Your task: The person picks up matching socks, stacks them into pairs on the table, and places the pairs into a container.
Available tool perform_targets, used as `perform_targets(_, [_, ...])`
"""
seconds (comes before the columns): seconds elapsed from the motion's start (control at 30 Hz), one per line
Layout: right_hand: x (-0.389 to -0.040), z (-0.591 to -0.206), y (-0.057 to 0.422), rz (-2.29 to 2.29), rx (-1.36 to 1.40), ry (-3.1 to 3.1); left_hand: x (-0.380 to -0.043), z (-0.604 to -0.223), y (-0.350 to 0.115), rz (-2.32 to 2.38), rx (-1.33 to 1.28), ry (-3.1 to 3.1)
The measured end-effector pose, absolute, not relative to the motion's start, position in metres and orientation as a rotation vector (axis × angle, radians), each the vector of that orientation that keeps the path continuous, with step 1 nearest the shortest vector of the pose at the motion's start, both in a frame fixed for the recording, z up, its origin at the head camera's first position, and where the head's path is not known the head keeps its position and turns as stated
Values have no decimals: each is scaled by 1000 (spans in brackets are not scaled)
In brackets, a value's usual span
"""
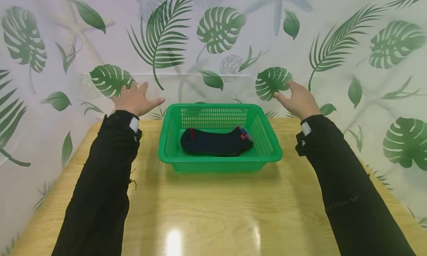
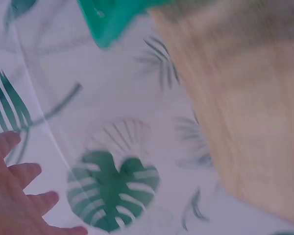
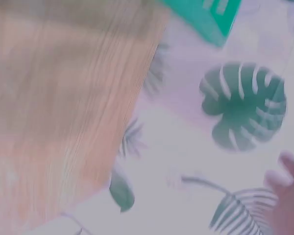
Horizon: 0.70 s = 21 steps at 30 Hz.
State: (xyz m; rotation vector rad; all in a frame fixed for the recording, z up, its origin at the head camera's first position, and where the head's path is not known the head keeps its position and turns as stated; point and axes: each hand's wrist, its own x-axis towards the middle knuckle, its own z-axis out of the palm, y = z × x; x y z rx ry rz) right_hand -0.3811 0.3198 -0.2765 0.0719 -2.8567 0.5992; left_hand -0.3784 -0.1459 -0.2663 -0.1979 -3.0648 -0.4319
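A green plastic basket [image 1: 213, 159] with slotted walls stands on the wooden table in the head view. Dark navy socks [image 1: 215, 142] with a red mark at one end and red and blue lettering at the other lie inside it. My left hand [image 1: 135, 100] is raised beyond the basket's left side, fingers spread and holding nothing. On the other side my right hand [image 1: 298, 101] is up too, thumb apart from the fingers, nothing in it. Each wrist view catches only part of its hand, plus a corner of the basket.
The light wood table [image 1: 213, 208] reaches back to a white covering [image 1: 240, 89] printed with green leaves, which rises behind and along both sides. Black sleeves [image 1: 103, 185] cover both arms. Small dark marks show on the table beside the left forearm.
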Motion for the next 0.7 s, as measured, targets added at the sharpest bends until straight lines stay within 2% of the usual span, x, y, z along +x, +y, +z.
perform_targets(0.17, [-383, -270, 327, 476, -116, -2954, -391, -283, -162, -355, -88, -3036])
perform_targets(0.47, [-382, -290, 315, 455, -78, -3088, -398, -309, -137, -419, -130, -3043])
perform_targets(0.7, [-383, -295, 315, 502, -59, -3077, -396, -308, -141, -462, -148, -3023])
